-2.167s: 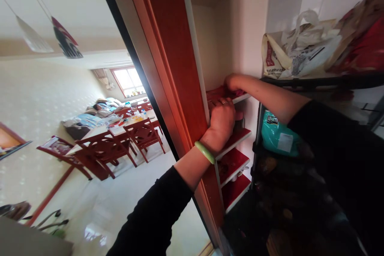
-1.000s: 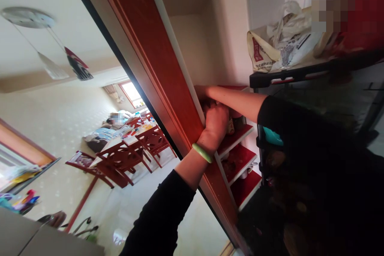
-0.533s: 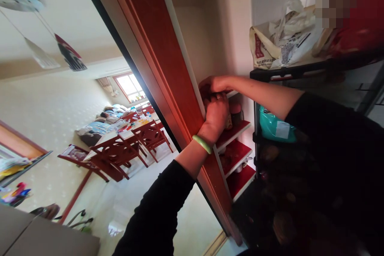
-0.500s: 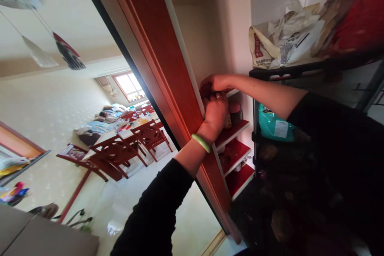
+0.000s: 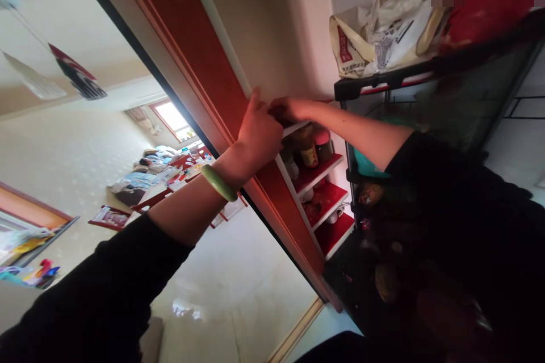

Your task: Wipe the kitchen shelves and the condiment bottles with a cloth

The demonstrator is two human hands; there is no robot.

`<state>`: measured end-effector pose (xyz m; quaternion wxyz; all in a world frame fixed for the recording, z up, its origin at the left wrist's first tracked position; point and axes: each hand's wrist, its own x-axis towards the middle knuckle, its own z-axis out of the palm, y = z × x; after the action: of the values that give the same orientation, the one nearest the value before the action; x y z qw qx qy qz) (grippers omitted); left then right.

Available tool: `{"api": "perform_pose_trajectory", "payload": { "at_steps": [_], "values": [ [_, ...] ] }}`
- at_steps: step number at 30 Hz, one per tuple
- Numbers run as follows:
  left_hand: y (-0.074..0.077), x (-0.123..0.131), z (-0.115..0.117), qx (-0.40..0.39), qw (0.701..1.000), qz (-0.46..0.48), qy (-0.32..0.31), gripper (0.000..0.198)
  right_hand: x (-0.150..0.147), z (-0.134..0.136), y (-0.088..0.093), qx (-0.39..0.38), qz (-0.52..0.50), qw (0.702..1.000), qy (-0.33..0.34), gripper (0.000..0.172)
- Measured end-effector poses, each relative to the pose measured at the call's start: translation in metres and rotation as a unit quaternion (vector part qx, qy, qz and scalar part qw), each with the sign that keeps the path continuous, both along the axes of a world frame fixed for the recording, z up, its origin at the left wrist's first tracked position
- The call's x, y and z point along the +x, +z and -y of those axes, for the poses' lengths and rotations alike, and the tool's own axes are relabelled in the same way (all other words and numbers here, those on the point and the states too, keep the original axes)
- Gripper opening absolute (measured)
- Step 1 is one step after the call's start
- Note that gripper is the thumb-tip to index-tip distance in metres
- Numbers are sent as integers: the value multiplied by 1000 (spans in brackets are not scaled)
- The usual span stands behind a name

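Observation:
My left hand (image 5: 258, 136), with a pale green jade bangle (image 5: 218, 183) on the wrist, sits against the red wooden door frame (image 5: 191, 45). One finger points up, and nothing shows in the hand. My right hand (image 5: 285, 109) reaches across to the top of a narrow red-and-white shelf unit (image 5: 317, 176), its fingers at the upper shelf edge. Whatever lies under those fingers is hidden. Just below, a brown bottle with a yellow-and-red label (image 5: 309, 148) stands beside a jar with a red cap (image 5: 322, 144).
A black rack (image 5: 383, 82) holding a white plastic bag (image 5: 374, 28) stands to the right of the shelves. Dark items fill the lower right. Through the doorway, a glossy floor leads to a far table, red chairs and a window.
My left hand has moved off the shelf to the door frame, uncovering the bottle and jar. My right hand stays near the top shelf. The whole view has shifted slightly.

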<state>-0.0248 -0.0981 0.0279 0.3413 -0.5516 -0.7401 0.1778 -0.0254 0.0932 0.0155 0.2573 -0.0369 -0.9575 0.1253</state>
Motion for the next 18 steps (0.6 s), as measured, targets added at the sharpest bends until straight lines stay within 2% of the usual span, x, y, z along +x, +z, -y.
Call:
{"api": "perform_pose_trajectory", "payload": {
  "at_steps": [3, 9, 13, 18],
  "values": [
    [0, -4, 2, -25, 996, -85, 19, 30, 1, 7, -2, -15, -33, 997, 69, 37],
    [-6, -1, -6, 56, 998, 2, 3, 36, -5, 12, -3, 16, -36, 999, 16, 32],
    [-3, 7, -10, 123, 990, 65, -17, 64, -4, 13, -9, -7, -56, 997, 58, 33],
    [3, 11, -15, 128, 989, 68, 6, 83, 25, 16, -21, -81, -96, 987, 98, 42]
  ]
}}
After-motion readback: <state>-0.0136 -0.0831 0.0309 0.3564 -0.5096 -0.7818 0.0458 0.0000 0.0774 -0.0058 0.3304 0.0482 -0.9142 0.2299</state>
